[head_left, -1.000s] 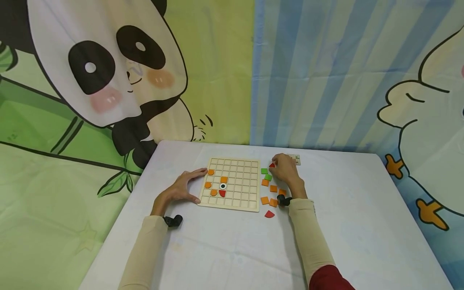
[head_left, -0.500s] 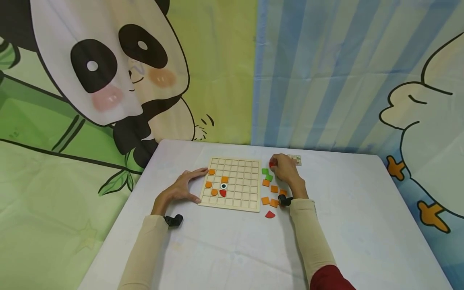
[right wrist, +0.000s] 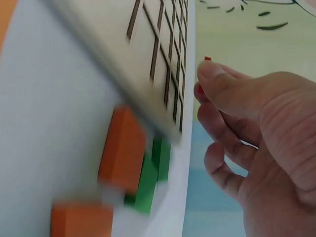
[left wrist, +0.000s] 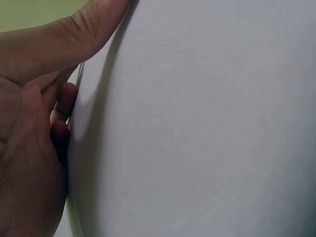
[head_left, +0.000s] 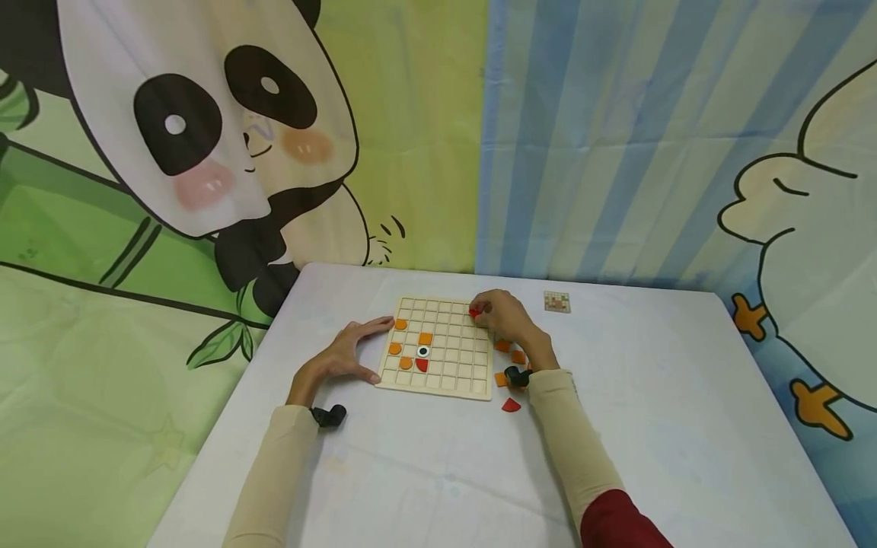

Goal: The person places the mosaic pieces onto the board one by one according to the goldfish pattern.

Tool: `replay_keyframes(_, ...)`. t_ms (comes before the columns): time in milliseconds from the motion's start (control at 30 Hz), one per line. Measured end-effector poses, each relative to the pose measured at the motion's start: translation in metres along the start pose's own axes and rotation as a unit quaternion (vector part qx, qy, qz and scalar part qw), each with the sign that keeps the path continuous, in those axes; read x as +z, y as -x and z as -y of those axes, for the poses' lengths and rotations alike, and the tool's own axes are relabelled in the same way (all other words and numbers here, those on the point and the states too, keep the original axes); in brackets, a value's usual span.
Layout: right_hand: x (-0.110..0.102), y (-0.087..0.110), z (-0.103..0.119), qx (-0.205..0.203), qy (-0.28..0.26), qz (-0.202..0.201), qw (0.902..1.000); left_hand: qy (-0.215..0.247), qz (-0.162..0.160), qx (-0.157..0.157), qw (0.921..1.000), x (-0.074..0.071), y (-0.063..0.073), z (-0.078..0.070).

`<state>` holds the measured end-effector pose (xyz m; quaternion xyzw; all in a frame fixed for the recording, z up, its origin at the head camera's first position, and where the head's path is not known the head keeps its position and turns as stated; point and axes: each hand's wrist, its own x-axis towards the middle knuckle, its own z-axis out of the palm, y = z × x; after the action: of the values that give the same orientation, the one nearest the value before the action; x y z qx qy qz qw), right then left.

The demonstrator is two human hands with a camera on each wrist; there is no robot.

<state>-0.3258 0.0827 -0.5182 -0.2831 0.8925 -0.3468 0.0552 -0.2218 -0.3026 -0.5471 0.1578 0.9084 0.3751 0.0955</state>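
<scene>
A pale wooden grid board (head_left: pixel 455 358) lies on the table, holding several orange round pieces (head_left: pixel 395 348), an orange square (head_left: pixel 425 339), a black-and-white eye piece (head_left: pixel 423 352) and a red quarter-circle piece (head_left: pixel 422 365). My left hand (head_left: pixel 337 356) spreads along the board's left side, index fingertip and thumb tip right at its edge. Over the board's upper right corner, my right hand (head_left: pixel 505 316) pinches a small red piece (head_left: pixel 474 313) between thumb and fingers. In the right wrist view that red piece (right wrist: pixel 207 59) is mostly covered by the fingertips.
Right of the board lie orange squares (head_left: pixel 502 379), partly under the right wrist, and a red quarter-circle (head_left: pixel 511 405). Green pieces (right wrist: pixel 146 185) show in the right wrist view. A small printed pattern card (head_left: pixel 557 301) lies at the back of the white-covered table (head_left: pixel 411 472).
My right hand has moved left from beside the card to above the board's right corner, carrying the red piece. The card is now uncovered. My left hand keeps its place.
</scene>
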Motion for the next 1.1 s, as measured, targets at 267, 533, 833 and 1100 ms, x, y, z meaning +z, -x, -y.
replay_keyframes(267,0.017,-0.017,0.018,-0.028,-0.034,0.049,0.9978,-0.004,-0.002,0.016,0.9999,0.001,0.000,0.002)
replay_keyframes(533,0.034,-0.032,0.031,-0.077,-0.061,0.071,0.9926,-0.008,-0.005,0.025,0.9996,-0.001,0.001,0.003)
replay_keyframes(833,0.050,-0.044,0.035,-0.111,-0.071,0.089,0.9872,-0.016,-0.020,0.064,0.9976,0.003,0.002,0.009)
replay_keyframes(1100,0.056,-0.047,0.039,-0.099,-0.066,0.086,0.9891,-0.002,-0.002,0.019,0.9998,-0.001,0.001,0.003)
